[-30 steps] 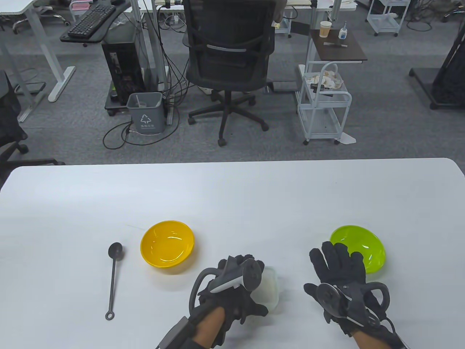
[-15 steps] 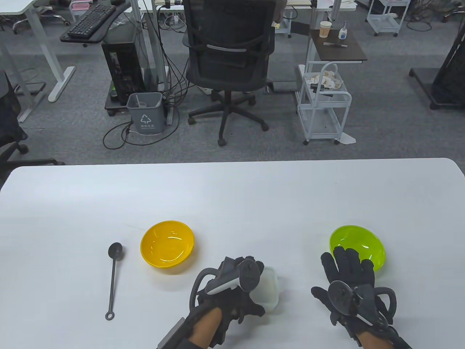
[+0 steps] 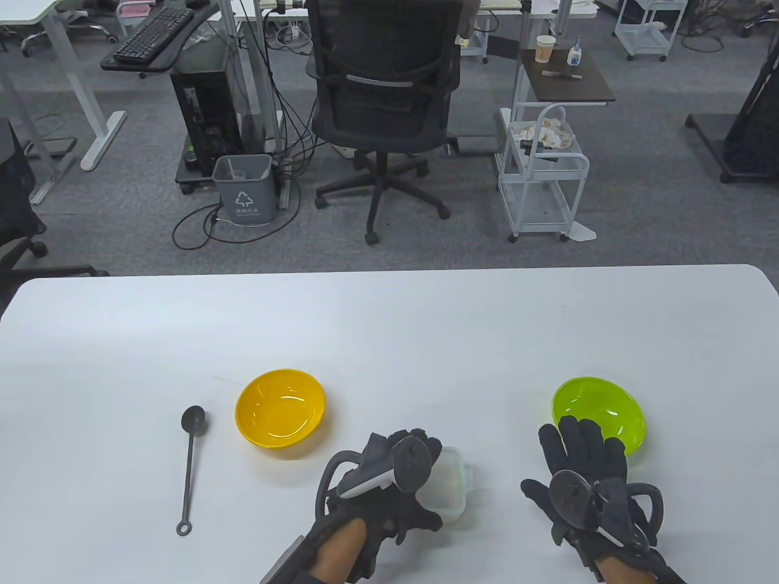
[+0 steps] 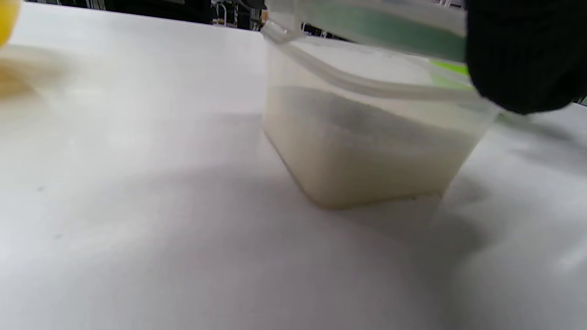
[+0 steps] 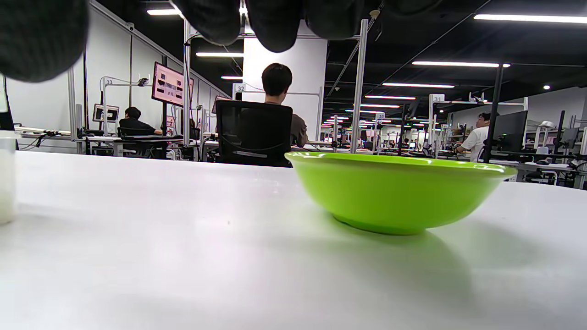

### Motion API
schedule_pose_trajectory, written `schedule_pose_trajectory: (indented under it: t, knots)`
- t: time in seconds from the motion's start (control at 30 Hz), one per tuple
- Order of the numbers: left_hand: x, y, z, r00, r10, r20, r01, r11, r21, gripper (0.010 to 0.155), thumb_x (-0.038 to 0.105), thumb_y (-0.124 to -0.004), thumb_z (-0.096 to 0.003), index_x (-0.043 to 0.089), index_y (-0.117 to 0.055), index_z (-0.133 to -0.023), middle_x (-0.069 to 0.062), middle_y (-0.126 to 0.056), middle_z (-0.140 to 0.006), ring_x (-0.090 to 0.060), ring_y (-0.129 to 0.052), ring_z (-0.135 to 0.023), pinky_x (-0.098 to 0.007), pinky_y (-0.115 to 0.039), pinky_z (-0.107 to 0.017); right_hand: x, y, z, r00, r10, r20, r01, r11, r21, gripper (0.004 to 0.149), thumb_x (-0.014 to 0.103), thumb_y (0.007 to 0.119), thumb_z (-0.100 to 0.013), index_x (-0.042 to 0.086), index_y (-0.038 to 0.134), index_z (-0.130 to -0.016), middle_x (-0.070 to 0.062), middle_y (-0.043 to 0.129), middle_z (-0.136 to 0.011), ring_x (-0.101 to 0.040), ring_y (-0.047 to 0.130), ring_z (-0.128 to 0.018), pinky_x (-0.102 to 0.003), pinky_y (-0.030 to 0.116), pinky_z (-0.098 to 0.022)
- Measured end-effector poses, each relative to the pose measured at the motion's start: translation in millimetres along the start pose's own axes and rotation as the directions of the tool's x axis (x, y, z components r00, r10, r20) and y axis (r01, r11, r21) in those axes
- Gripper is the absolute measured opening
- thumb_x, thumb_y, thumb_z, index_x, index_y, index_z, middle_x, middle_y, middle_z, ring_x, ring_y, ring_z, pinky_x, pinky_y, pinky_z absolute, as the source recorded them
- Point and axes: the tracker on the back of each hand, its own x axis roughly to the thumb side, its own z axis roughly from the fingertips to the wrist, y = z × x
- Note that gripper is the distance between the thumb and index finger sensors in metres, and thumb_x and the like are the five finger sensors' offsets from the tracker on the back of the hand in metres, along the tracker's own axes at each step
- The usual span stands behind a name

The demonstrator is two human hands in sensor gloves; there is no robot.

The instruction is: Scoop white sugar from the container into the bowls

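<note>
From the table view, your left hand (image 3: 389,486) sits on the container (image 3: 451,491), which stands on the table (image 3: 389,328) between the two bowls and nearer you. The fingers curl over its top on the side toward you; whether they grip it you cannot tell from here. The yellow bowl (image 3: 280,415) lies left of the container and a little farther from you, and the spoon (image 3: 190,462) lies left of that bowl, untouched, its scoop end away from you. Your right hand (image 3: 587,480) lies palm down with fingers spread and holds nothing, well to the right of the container. Its fingertips (image 3: 572,426) reach the near rim of the green bowl (image 3: 599,412).

In the left wrist view, the container (image 4: 367,133) rests flat on the table (image 4: 137,229), about half full of white sugar (image 4: 362,146). One gloved finger (image 4: 523,55) presses on the lid (image 4: 367,23) at its right edge.

In the right wrist view, the green bowl (image 5: 399,192) stands upright just ahead of your right hand. The fingertips (image 5: 275,23) hang loose above the table (image 5: 183,252), holding nothing. The container's edge (image 5: 7,178) shows far left.
</note>
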Motion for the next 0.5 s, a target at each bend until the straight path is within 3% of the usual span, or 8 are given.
schedule_pose_trajectory:
  t: [0.17, 0.3, 0.5]
  knots:
    - [-13, 17, 15, 1.0, -0.015, -0.001, 0.015, 0.999, 0.047, 0.108, 0.07, -0.087, -0.029, 0.039, -0.028, -0.114, 0.006, -0.022, -0.126, -0.029, -0.032, -0.123, -0.058, -0.024, -0.087, 0, -1, 1, 1.0, 0.01, -0.009, -0.01, 1.0, -0.019, 0.084, 0.069, 0.072, -0.042, 0.032, 0.04, -0.11, -0.012, 0.037, -0.12, -0.041, 0.042, -0.113, -0.064, 0.039, -0.079]
    - [-39, 25, 31, 0.998, -0.013, -0.061, 0.017, 0.998, 0.053, 0.107, 0.071, -0.086, -0.0294, 0.038, -0.029, -0.114, 0.006, -0.022, -0.126, -0.029, -0.032, -0.122, -0.058, -0.024, -0.087, 0, -2, 1, 1.0, 0.014, -0.015, -0.014, 1.0, -0.021, 0.083, 0.068, 0.071, -0.042, 0.032, 0.041, -0.11, -0.012, 0.039, -0.12, -0.041, 0.043, -0.113, -0.064, 0.04, -0.079]
    - [-85, 9, 45, 0.988, -0.003, -0.156, 0.011, 0.999, 0.052, 0.107, 0.071, -0.085, -0.0295, 0.038, -0.03, -0.114, 0.005, -0.022, -0.125, -0.031, -0.033, -0.122, -0.058, -0.026, -0.086, 0, -2, 1, 0.999, 0.021, -0.026, -0.022, 0.999, -0.036, 0.082, 0.067, 0.072, -0.042, 0.031, 0.042, -0.11, -0.013, 0.041, -0.119, -0.041, 0.045, -0.112, -0.063, 0.042, -0.078]
